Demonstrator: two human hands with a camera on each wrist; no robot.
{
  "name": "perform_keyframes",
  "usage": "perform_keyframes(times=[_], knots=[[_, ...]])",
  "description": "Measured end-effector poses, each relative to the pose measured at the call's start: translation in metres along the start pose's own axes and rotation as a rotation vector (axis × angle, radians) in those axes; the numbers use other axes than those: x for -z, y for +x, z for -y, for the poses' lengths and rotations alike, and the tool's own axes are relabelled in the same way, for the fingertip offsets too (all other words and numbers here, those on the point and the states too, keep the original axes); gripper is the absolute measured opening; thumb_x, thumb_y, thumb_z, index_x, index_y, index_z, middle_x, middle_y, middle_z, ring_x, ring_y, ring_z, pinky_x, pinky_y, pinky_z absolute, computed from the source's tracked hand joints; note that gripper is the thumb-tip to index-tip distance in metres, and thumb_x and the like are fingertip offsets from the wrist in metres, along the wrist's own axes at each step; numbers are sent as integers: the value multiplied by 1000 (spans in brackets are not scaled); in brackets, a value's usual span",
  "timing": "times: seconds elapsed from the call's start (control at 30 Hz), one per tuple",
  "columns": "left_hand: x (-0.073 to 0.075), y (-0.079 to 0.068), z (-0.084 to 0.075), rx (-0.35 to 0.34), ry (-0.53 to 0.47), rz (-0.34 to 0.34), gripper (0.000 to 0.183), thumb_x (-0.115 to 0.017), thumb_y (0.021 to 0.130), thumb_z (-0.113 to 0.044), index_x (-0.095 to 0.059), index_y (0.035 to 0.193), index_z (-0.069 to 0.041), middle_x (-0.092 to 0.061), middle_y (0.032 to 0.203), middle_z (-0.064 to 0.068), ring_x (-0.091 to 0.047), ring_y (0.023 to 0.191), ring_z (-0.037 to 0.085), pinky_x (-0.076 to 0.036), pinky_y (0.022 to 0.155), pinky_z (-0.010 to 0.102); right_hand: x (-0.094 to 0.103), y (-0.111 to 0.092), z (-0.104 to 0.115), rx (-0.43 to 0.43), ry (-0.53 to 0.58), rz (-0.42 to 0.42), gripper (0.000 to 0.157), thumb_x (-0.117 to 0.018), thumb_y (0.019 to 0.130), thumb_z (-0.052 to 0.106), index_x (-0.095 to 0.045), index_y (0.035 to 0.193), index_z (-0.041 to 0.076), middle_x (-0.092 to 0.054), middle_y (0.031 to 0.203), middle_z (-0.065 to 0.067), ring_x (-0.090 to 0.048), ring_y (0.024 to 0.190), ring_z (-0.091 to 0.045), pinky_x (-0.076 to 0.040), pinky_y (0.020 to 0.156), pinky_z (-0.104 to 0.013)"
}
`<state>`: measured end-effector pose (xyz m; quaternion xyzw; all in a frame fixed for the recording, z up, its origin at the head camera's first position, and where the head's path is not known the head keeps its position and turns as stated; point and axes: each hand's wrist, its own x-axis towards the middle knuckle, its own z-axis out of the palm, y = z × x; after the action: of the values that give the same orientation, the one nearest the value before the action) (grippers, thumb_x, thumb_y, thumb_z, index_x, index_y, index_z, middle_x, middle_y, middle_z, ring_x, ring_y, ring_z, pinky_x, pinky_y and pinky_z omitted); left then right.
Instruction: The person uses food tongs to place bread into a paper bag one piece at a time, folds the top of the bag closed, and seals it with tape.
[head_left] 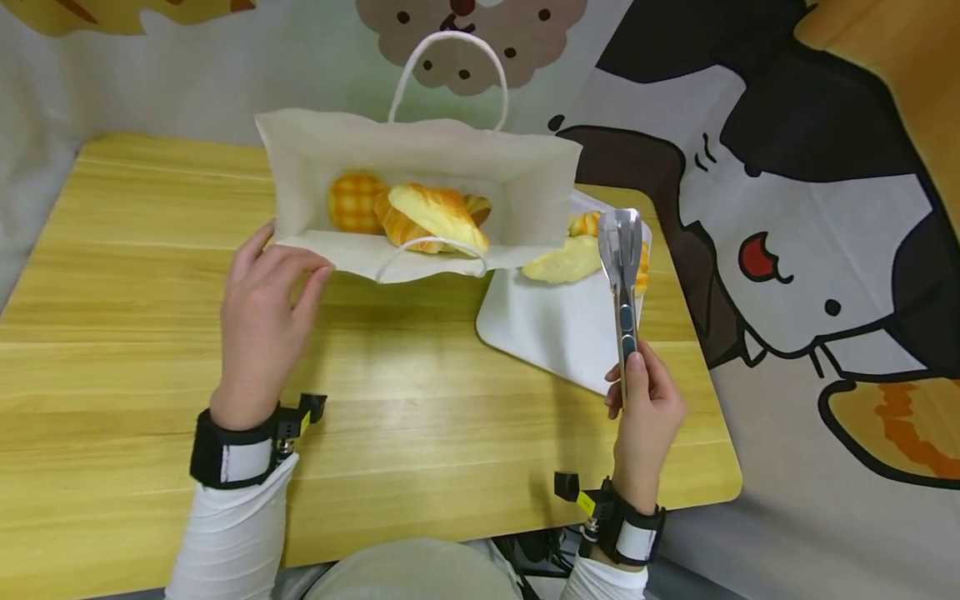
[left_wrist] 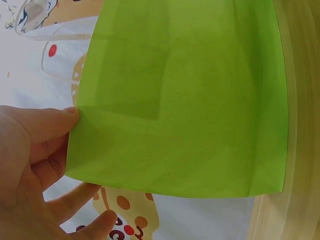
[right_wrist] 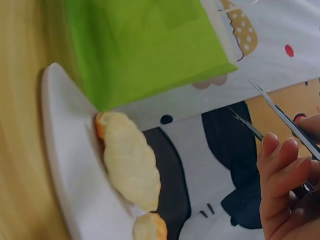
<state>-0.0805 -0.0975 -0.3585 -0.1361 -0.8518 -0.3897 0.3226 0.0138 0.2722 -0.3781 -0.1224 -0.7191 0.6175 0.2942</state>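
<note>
Your left hand [head_left: 266,312] is clamped on the paper bag [left_wrist: 175,110], pinching its edge at the near left corner. Your right hand [head_left: 648,408] is clamped on the handle end of the metal tongs [head_left: 621,250]. The two arms of the tongs are apart at their tips, with nothing between them, and point away from you beyond the right fingers.

The bag extends to the right of your left fingers, its mouth open toward you; it is green outside and white inside. Its near cord handle [head_left: 431,241] lies over the near rim, and its far cord handle [head_left: 452,35] stands up beyond the far rim. Inside, to the right of and beyond your left fingertips, are a checked round bun [head_left: 356,202], a croissant [head_left: 397,221] and a pale-topped bread [head_left: 438,212] lying over the croissant. A brown bread [head_left: 477,207] is partly hidden behind them.

To the left of and beyond your right fingers is the white tray [head_left: 555,321]. It carries a pale bread [head_left: 562,261], an orange bread [head_left: 583,223] just past it, and another piece partly hidden by the tongs. The wooden table [head_left: 420,433] extends beneath both hands.
</note>
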Motion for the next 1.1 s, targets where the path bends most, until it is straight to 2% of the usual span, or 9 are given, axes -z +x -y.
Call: perform_keyframes(times=[0.4, 0.57, 0.7, 0.8, 0.93, 1.1], knots=[[-1, -2, -1, 6, 0, -7, 10, -73, 80, 0, -69, 82, 9, -68, 89, 23, -49, 116, 38, -28, 113, 42, 9, -9, -26, -88, -101, -17, 30, -60, 93, 24, -68, 112, 1, -61, 66, -9, -47, 41, -12, -39, 31, -12], [-1, -2, -2, 11, -3, -13, 10, -72, 80, -1, -69, 82, 9, -68, 89, 23, -49, 116, 38, -28, 113, 43, 9, -8, -38, -208, -175, 9, 32, -61, 92, 28, -68, 110, 2, -62, 65, -7, -49, 41, -10, -39, 31, -14], [-2, -2, -3, 16, -1, -9, 11, -72, 81, -2, -69, 82, 9, -69, 90, 23, -48, 117, 37, -28, 113, 43, 8, -8, -47, -328, -261, 61, 36, -65, 89, 33, -67, 113, 6, -63, 65, -5, -52, 43, -10, -40, 31, -16], [-2, -2, -2, 19, 5, -2, 12, -72, 81, -4, -69, 83, 8, -69, 91, 23, -48, 117, 37, -28, 113, 43, 7, -8, -54, -378, -310, 112, 39, -67, 88, 34, -66, 116, 7, -64, 68, -6, -53, 45, -11, -41, 33, -16], [-2, -2, -2, 23, 8, 0, 12, -72, 81, -4, -69, 83, 8, -69, 91, 23, -48, 117, 36, -28, 113, 43, 6, -10, -61, -399, -322, 147, 40, -65, 89, 36, -67, 112, 5, -64, 73, -14, -53, 46, -11, -42, 34, -16], [-1, -2, -2, 23, 8, -2, 12, -72, 81, -3, -69, 83, 8, -69, 90, 23, -48, 117, 36, -28, 113, 43, 4, -10, -66, -416, -276, 141, 40, -63, 90, 36, -68, 108, 1, -65, 72, -16, -52, 43, -10, -42, 33, -17]])
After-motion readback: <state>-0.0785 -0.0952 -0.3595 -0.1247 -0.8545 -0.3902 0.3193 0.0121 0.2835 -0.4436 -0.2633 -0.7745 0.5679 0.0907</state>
